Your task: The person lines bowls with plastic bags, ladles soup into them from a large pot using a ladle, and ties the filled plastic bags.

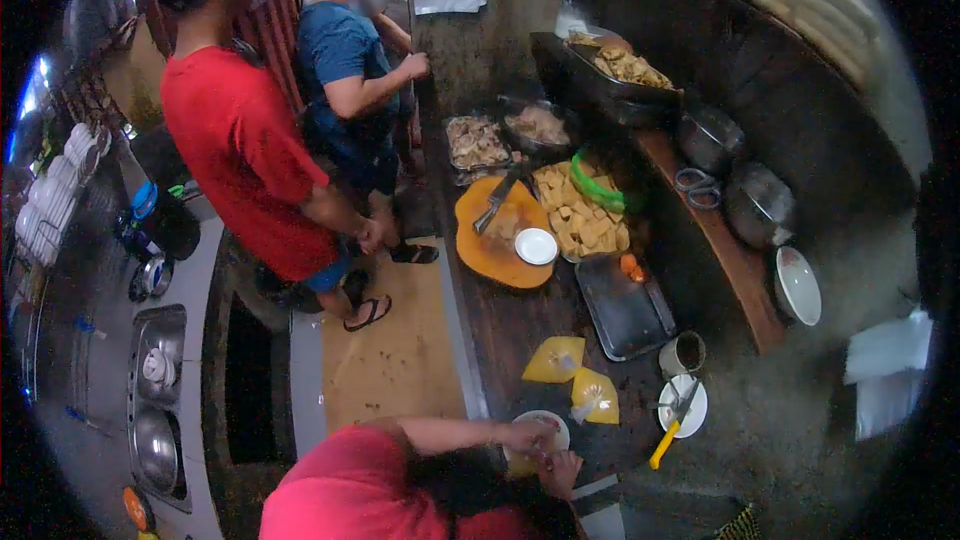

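My left hand (pixel 530 435) reaches in from the left over a white bowl (pixel 548 418) near the counter's front edge. Close below it is my right hand (pixel 561 475), with curled fingers. Both hands meet around something small that I cannot make out. Under the left hand shows a pale yellowish patch, perhaps a plastic bag. Just beyond lie two tied clear bags of yellow content, one farther bag (pixel 553 360) and one nearer bag (pixel 596 397). To the right, a yellow-handled knife (pixel 661 443) rests across a white plate (pixel 690 418).
A dark tray (pixel 625 325), a mug (pixel 682 355), a round orange board (pixel 480 260) with a cleaver and small white dish, and a tray of fried tofu-like pieces (pixel 590 232) stand farther along. Two people stand at left, one in a red shirt (pixel 235 150), one in blue (pixel 345 45).
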Demonstrator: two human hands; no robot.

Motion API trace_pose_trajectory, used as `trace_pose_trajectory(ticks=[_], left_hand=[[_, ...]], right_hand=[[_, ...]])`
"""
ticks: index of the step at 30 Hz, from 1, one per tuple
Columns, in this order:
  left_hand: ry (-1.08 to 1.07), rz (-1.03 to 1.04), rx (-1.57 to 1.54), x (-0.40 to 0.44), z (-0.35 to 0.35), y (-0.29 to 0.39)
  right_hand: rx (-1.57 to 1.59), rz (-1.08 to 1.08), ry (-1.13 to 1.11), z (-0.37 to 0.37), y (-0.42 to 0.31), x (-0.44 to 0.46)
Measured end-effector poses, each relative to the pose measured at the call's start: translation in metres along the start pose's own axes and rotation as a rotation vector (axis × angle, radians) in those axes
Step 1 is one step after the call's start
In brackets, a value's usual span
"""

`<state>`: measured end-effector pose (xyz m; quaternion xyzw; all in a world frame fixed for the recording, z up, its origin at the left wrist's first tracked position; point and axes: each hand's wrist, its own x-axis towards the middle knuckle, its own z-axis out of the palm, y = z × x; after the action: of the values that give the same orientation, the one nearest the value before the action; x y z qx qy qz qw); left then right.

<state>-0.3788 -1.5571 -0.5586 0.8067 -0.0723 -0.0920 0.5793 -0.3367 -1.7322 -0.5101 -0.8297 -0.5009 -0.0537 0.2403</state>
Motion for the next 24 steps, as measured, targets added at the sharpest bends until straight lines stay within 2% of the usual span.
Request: trace_pose_trajectory(ticks=[2,4,5,7,8,9,10,15,17,20,21,22,23,24], left_hand=[[0.009,0.005,0.023,0.002,-0.004,0.001],[0.029,0.444,0.448,0.005,-0.012,0.007],[0.026,0.447,0.453,0.008,-0.002,-0.007],[0.149,-0.193,-0.596,0.014,0.029,-0.049],[0.125,-0.182,-0.496,0.01,0.022,-0.034],[0.054,-0.052,-0.269,0.004,0.011,-0.014],[0.015,0.019,-0.193,0.0,0.005,0.002],[-0.113,0.183,-0.068,-0.025,-0.01,0.054],[-0.145,0.226,-0.036,-0.03,-0.014,0.073],[-0.163,0.262,-0.028,-0.032,-0.031,0.106],[-0.127,0.471,0.031,-0.029,-0.038,0.117],[-0.089,0.681,0.089,-0.027,-0.039,0.122],[-0.099,0.681,0.078,-0.025,-0.032,0.108],[-0.233,0.554,0.038,-0.022,-0.024,0.083]], right_hand=[[0.009,0.02,0.009,0.004,0.004,-0.002],[0.028,0.001,0.024,0.01,0.013,-0.007],[0.048,-0.017,0.043,0.014,0.02,-0.009],[0.053,-0.021,0.06,0.022,0.027,-0.014],[0.06,-0.029,0.067,0.027,0.029,-0.018],[0.063,-0.026,0.07,0.036,0.03,-0.024],[0.018,-0.019,0.099,0.045,0.032,-0.03],[0.035,0.025,0.134,0.039,0.02,-0.027],[0.078,0.02,0.022,0.027,0.018,-0.024],[0.205,0.01,0.027,-0.022,-0.018,0.011],[0.204,0.023,0.024,0.0,-0.003,0.001],[0.338,0.0,-0.084,0.034,0.02,-0.009],[0.472,-0.021,-0.191,0.054,0.035,-0.021],[0.471,-0.006,-0.192,0.041,0.024,-0.016]])
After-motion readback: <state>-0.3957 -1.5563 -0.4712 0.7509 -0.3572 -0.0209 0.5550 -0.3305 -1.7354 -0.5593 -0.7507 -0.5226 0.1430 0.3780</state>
